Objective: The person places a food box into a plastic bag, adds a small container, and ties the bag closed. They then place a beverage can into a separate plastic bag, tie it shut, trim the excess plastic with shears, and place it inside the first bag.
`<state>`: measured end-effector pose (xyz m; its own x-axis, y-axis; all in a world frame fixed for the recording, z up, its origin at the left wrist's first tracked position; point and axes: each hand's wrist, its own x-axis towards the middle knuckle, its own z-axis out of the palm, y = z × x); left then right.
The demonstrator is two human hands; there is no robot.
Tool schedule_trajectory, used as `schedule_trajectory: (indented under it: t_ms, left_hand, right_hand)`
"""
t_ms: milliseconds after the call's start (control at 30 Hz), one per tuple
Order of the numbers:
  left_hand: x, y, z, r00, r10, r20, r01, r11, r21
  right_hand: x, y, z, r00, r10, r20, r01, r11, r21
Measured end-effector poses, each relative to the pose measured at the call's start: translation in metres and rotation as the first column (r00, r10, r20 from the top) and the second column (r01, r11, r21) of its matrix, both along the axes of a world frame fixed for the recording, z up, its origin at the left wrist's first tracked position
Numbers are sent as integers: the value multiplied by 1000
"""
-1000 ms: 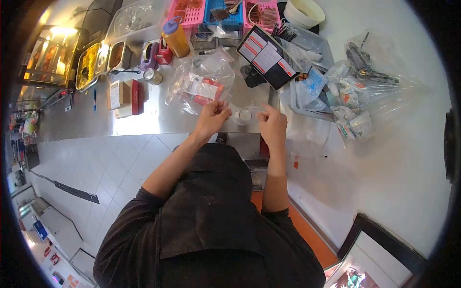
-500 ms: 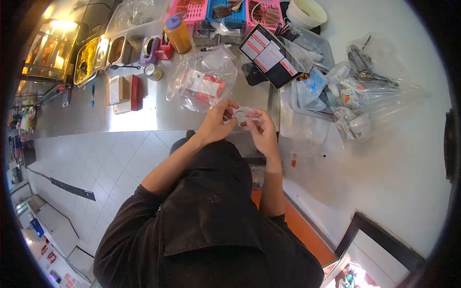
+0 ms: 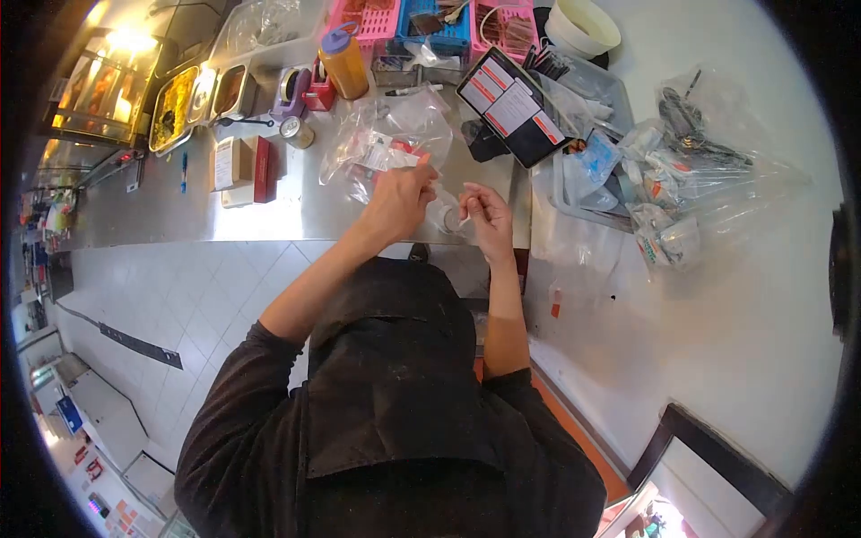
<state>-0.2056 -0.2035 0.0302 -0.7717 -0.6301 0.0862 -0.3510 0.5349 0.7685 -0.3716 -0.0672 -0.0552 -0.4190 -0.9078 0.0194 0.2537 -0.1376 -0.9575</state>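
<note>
My left hand [image 3: 401, 199] is closed, its fingers pinched together at the near edge of a clear plastic bag [image 3: 421, 115]. What those fingers hold, if anything, is hidden. The bag contains red items and a white paper label. A small, see-through, roundish piece of plastic [image 3: 446, 213] lies between my hands, low over the steel counter's front edge. My right hand [image 3: 489, 220] pinches the right side of that piece with thumb and fingers.
A black tablet [image 3: 516, 106] leans behind my right hand. To its right are a clear bin and a plastic bag of wrapped items [image 3: 673, 179]. On the left stand an orange bottle [image 3: 343, 67], tape dispensers [image 3: 291, 92], a can [image 3: 297, 134], small boxes [image 3: 244, 170] and food trays [image 3: 173, 109].
My hands have moved apart: the left has gone forward toward the bag and turned over, the right has shifted slightly. The clear round piece sits lower and closer to the right hand.
</note>
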Motion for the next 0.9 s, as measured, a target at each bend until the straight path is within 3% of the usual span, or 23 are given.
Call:
schedule_trajectory:
  t_ms: [67, 133, 267, 367, 467, 500, 567, 600, 667, 700, 800, 900]
  left_hand:
    - [-3, -7, 13, 1000, 1, 22, -4, 987, 159]
    - [-6, -12, -1, 997, 45, -70, -27, 968, 248]
    - [-11, -30, -21, 995, -47, -91, 76, 933, 352]
    - [-30, -36, -23, 945, -303, -121, 323, 919, 225]
    - [-42, -31, 11, 947, -301, 107, 293, 952, 90]
    - [-38, -31, 3, 958, -286, 23, 286, 958, 6]
    - [-32, -36, -34, 949, -277, -151, 251, 952, -173]
    - [-37, -33, -54, 939, -287, -191, 304, 950, 68]
    - [-42, -12, -94, 926, -266, -268, 372, 762, 529]
    - [-45, -4, -98, 929, -191, -318, 342, 772, 535]
    - [-53, -2, -110, 963, -147, -224, 245, 823, 513]
    - [-57, 10, -106, 959, -96, -268, 133, 983, 125]
  right_hand:
    - [0, 1, -6, 998, 12, 65, -16, 998, 59]
    - [-2, 2, -6, 997, 9, 75, -16, 996, 88]
    - [-10, 2, -14, 996, 44, -81, -38, 997, 71]
    - [-8, -4, -24, 985, 134, -105, -133, 991, 18]
    - [-7, -12, -18, 990, 129, -61, -123, 988, 96]
    - [-7, -12, -15, 994, 104, -44, -96, 984, 150]
    - [-10, -10, -26, 996, 17, 85, -26, 995, 101]
    - [-12, -10, -31, 988, -25, 149, 13, 997, 77]
    - [-12, -7, -34, 953, -63, 297, 42, 996, 77]
    - [-13, -9, -32, 926, -80, 370, 56, 995, 77]
    - [-16, -8, -27, 942, -216, 258, 159, 961, 226]
    - [-10, -10, -24, 924, -346, -162, 381, 870, 313]
